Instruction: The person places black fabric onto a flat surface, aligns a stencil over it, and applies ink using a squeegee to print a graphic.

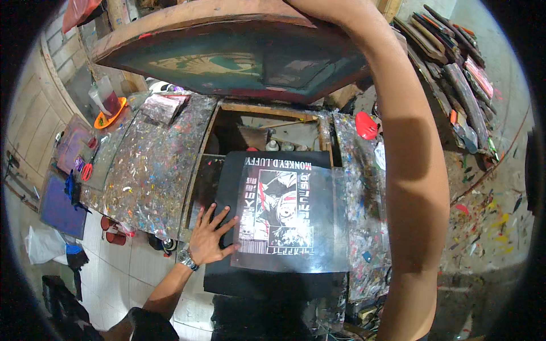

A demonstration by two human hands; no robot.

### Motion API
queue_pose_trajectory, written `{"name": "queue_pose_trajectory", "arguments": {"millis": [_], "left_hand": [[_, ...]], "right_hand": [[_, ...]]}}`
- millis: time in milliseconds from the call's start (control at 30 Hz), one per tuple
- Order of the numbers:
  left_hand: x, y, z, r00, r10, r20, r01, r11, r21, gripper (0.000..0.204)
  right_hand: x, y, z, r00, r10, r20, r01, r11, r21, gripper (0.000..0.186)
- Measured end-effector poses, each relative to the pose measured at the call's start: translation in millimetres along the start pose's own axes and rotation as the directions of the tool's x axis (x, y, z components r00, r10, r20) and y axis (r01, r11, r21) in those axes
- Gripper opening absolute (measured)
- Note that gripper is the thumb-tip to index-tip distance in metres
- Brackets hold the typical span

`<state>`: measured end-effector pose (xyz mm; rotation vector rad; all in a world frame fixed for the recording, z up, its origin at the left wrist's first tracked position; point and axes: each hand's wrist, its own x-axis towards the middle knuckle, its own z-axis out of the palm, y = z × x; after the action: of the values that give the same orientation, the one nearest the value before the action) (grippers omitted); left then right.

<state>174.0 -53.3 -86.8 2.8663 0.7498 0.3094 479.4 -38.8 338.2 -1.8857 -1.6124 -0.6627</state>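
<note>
The black shirt (273,227) with its printed panel lies flat on the paint-spattered desk (153,165), the left hand (209,237) spread open on its edge, while the right hand, out of sight, lifts the wooden screen frame (227,54).

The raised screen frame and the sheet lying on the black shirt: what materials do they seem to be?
The screen frame looks like bare, worn wood, brown and paint-stained. The sheet appears to be clear glossy plastic film: the shirt shows through its edges, under the left hand.

Paint-spattered workbench (148,165), pale tiled floor (122,273), stacked wooden frames (455,74) right.
</note>
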Motion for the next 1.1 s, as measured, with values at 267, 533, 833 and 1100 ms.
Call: {"name": "queue_pose_trajectory", "arguments": {"millis": [267, 533, 833, 1100], "left_hand": [[-4, -3, 3, 1.0, -0.001, 0.003, 0.001, 1.0, -0.018, 0.076], [1, 1, 1, 1.0, -0.008, 0.012, 0.008, 1.0, -0.011, 0.077], [4, -1, 1, 0.999, 0.004, 0.032, -0.004, 1.0, -0.02, 0.077], [-4, -9, 2, 0.997, -0.025, 0.078, 0.025, 1.0, 0.002, 0.079]], "right_hand": [[2, 1, 3, 0.999, -0.036, 0.02, 0.036, 0.999, -0.015, 0.066], [8, 3, 7, 0.999, -0.05, -0.01, 0.049, 0.991, -0.124, 0.071], [10, 10, 4, 0.993, -0.117, 0.002, 0.116, 0.99, -0.083, 0.067], [8, 5, 9, 0.997, -0.082, -0.005, 0.081, 0.996, -0.022, 0.063]]}}
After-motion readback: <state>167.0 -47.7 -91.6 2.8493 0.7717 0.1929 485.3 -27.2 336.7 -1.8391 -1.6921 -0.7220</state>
